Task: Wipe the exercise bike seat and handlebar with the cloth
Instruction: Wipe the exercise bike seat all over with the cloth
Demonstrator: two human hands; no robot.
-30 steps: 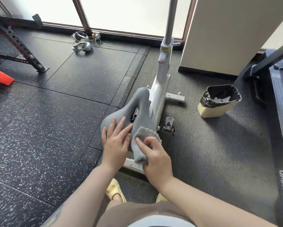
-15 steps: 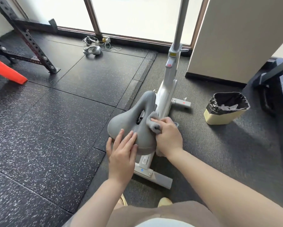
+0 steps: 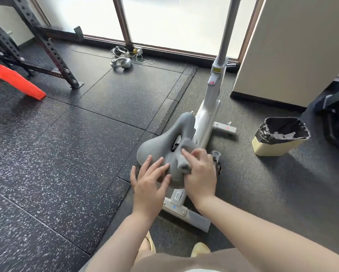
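The grey bike seat sits below me on the white exercise bike frame. My left hand rests flat on the rear left part of the seat, fingers spread. My right hand grips a bunched grey cloth and presses it on the right side of the seat, beside the centre slot. The grey handlebar post rises out of the top of the frame; the handlebar itself is out of view.
A beige bin with a black liner stands right of the bike. A beige cabinet is behind it. A black rack and an orange cone lie at left. Cables and headphones sit by the window.
My right hand slid the cloth forward along the right side of the seat, then back a little. My left hand shifted from the seat's middle towards its rear edge.
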